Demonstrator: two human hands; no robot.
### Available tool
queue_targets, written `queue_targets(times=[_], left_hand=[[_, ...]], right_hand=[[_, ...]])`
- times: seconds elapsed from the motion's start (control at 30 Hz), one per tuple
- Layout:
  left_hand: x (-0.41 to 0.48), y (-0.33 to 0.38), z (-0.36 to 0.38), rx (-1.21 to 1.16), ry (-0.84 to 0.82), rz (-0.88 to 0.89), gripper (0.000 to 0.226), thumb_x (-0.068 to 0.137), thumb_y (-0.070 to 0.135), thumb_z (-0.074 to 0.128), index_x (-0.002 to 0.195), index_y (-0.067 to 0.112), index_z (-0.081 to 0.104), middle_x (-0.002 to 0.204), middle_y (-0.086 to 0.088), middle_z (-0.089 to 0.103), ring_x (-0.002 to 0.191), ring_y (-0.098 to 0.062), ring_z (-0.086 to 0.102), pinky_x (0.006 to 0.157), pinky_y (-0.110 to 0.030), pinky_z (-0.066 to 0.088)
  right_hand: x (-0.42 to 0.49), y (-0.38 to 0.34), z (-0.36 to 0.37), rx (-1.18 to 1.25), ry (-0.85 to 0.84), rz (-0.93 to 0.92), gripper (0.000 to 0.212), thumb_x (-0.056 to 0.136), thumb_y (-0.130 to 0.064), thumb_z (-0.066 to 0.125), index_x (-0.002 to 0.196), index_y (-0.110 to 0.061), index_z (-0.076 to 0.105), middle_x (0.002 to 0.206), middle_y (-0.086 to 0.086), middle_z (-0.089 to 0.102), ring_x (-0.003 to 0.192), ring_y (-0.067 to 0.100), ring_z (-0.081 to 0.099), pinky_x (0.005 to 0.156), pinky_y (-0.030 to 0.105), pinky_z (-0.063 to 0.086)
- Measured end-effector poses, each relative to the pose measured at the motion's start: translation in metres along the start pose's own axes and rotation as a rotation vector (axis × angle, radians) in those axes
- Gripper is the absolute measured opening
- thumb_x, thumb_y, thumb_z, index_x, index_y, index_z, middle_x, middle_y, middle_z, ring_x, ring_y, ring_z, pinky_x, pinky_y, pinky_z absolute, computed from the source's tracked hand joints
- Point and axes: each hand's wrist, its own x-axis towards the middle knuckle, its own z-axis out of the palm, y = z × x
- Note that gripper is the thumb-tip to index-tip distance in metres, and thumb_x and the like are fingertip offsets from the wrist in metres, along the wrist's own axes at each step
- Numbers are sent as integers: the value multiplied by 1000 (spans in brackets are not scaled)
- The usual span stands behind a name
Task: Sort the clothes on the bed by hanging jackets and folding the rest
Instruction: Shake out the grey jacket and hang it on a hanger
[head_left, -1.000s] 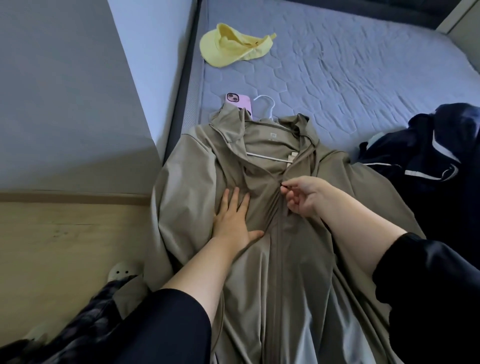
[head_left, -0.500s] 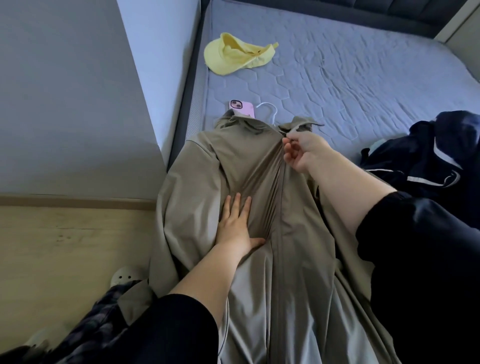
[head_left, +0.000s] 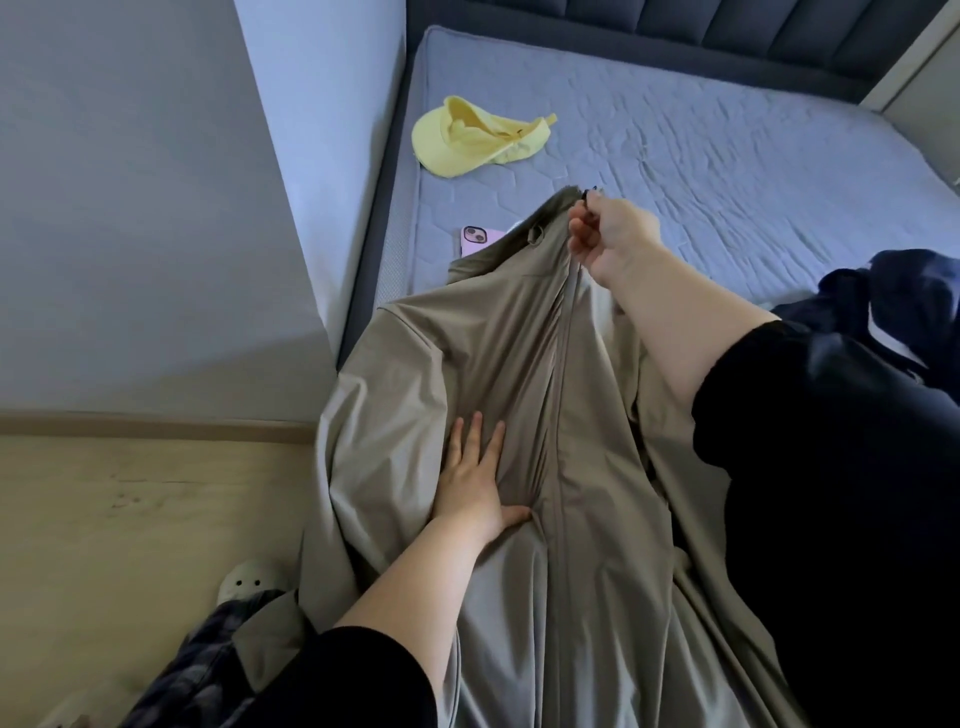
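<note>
Since the earlier frames the right hand (head_left: 613, 239) has travelled up the front of the khaki jacket (head_left: 597, 545), from the chest to the very top of the collar, and the zipper (head_left: 563, 364) now runs closed along the whole visible front. Its fingers (head_left: 579, 228) are curled in a pinch on the small dark zipper pull (head_left: 587, 195) at the collar's upper edge, drawing the fabric taut. Meanwhile the left hand (head_left: 472, 483) stays where it was, lying flat on the left panel of the jacket just beside the zipper line, fingers straight and slightly spread, thumb out toward the seam, pressing the cloth down and grasping nothing. That jacket lies face up along the near left part of the bed (head_left: 727, 171), its hem hanging off the near edge. A pink phone (head_left: 477, 239) peeks out from under the collar, a yellow cap (head_left: 478, 137) sits farther up the mattress, and a dark navy garment (head_left: 893, 296) is heaped at the right. Beside the bed, on the wooden floor (head_left: 130, 519), a pale clog (head_left: 249, 577) shows.
</note>
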Motion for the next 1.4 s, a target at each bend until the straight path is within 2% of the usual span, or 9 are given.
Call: queue_targets(times=[0.2, 0.6, 0.73, 0.83, 0.9, 1.0, 1.1, 1.27, 1.4], left_hand=[[2, 0, -1, 5, -13, -2, 113, 77, 64, 61, 150, 26, -17, 156, -1, -26, 143, -24, -26, 117, -39, -3], [8, -4, 5, -44, -22, -3, 115, 74, 64, 65, 150, 30, -15, 157, 2, -25, 143, -22, -24, 116, -36, -6], [10, -6, 2, -65, -36, 8, 113, 73, 63, 65, 152, 29, -8, 158, 2, -20, 144, -22, -21, 116, -34, -3], [9, -7, 2, -46, -27, 14, 112, 72, 66, 64, 152, 29, -6, 159, 2, -18, 145, -21, -20, 116, -32, -6], [10, -7, 2, -50, -14, 22, 111, 72, 67, 63, 152, 29, -4, 159, 2, -17, 145, -20, -20, 115, -31, -6], [10, -9, 3, -26, -8, 33, 111, 73, 72, 58, 152, 27, -5, 159, 1, -18, 144, -21, -21, 116, -32, -7], [10, -10, 5, 0, -9, 34, 113, 73, 75, 55, 152, 24, -9, 158, 0, -20, 144, -21, -23, 116, -35, -8], [9, -10, 5, -14, 6, 50, 112, 74, 73, 56, 152, 22, -8, 158, -2, -20, 144, -22, -23, 114, -32, -12], [9, -9, 5, 3, -5, 42, 112, 75, 74, 54, 152, 22, -9, 158, -2, -21, 143, -23, -24, 114, -33, -13]], right_hand=[[1, -7, 5, 62, 39, -41, 25, 96, -6, 49, 71, -6, 52, 56, 5, 52, 37, 9, 45, 45, 20, 40], [7, -8, 3, -28, -21, -36, 26, 89, -7, 48, 64, -8, 55, 39, -3, 43, 33, 10, 35, 41, 17, 33], [7, 11, 7, -358, -62, -101, 26, 90, -22, 52, 72, -6, 61, 51, 5, 59, 36, 13, 49, 41, 19, 40], [14, 34, -5, -568, -50, -170, 25, 91, -24, 49, 77, -7, 60, 68, 9, 64, 56, 19, 60, 45, 23, 42], [17, 56, -23, -918, -97, -274, 22, 92, -21, 49, 84, -5, 62, 80, 11, 63, 76, 23, 59, 61, 27, 42], [6, 97, -59, -1541, -459, -252, 38, 94, -25, 53, 127, -5, 58, 129, 15, 58, 120, 26, 52, 93, 25, 37], [1, 122, -82, -1689, -639, -227, 60, 93, -26, 57, 145, -6, 35, 149, 12, 38, 137, 24, 36, 107, 22, 23], [19, 113, -89, -1524, -94, -707, 35, 91, -15, 49, 121, -1, 57, 127, 20, 53, 119, 36, 46, 103, 38, 32], [46, 102, -112, -1750, 41, -317, 46, 97, -33, 39, 134, -5, 41, 139, 20, 43, 130, 37, 38, 110, 50, 24]])
